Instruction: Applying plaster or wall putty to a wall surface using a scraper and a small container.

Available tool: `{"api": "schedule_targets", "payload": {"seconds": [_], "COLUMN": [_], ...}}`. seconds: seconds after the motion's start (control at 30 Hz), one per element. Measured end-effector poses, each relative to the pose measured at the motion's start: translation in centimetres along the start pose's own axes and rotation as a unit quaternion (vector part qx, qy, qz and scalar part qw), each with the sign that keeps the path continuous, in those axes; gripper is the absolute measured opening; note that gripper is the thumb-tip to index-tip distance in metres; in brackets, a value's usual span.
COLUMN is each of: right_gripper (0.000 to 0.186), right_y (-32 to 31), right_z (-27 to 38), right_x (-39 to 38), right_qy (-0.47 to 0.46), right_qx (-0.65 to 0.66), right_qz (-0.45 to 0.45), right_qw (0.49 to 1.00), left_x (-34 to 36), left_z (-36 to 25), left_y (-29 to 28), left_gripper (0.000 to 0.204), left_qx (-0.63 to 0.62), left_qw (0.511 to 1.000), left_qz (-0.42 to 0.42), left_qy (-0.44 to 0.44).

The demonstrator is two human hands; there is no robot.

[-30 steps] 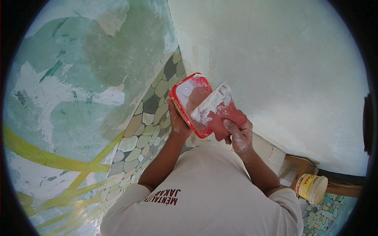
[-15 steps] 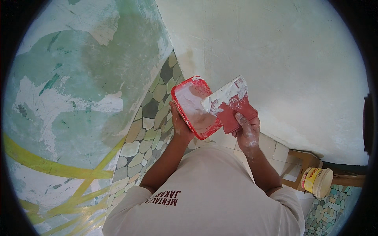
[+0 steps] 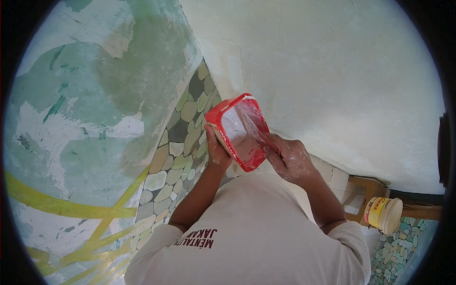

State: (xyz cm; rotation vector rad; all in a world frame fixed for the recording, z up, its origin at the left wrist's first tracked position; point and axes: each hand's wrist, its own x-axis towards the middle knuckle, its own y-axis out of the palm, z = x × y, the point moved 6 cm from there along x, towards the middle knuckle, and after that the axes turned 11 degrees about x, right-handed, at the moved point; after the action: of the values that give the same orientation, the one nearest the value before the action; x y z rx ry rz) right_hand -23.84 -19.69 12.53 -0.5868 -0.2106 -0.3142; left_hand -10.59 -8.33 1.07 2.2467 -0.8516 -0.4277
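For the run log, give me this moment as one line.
left hand: holds red tub | right hand: scraper blade inside tub, in white paste | backdrop: white plastered wall | nearby: yellow-white bucket

tub (image 3: 240, 130) between left hand (image 3: 216, 152) and right hand (image 3: 287, 159) | bucket (image 3: 384, 214) far right

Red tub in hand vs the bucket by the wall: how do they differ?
The red tub is rectangular; the bucket is round. The tub is red and open, smeared inside with white paste; the bucket is yellow and white, with a pale lid on. The tub is held up by the left hand, with the right hand reaching into it; the bucket lies tipped on its side, untouched. Both look like plastic containers.
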Motion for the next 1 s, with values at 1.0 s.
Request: {"api": "schedule_targets", "payload": {"seconds": [1.0], "right_gripper": [0.025], "right_y": [2.9], "right_z": [-6.9], "right_x": [-3.3], "right_qy": [0.18], "right_qx": [0.707], "right_qz": [-0.209], "right_qw": [0.651], "left_x": [0.6], "left_z": [2.7], "left_y": [2.2], "left_gripper": [0.067], "left_qx": [-0.052], "left_qw": [0.971], "left_qz": [0.223], "left_qy": [-0.064]}}
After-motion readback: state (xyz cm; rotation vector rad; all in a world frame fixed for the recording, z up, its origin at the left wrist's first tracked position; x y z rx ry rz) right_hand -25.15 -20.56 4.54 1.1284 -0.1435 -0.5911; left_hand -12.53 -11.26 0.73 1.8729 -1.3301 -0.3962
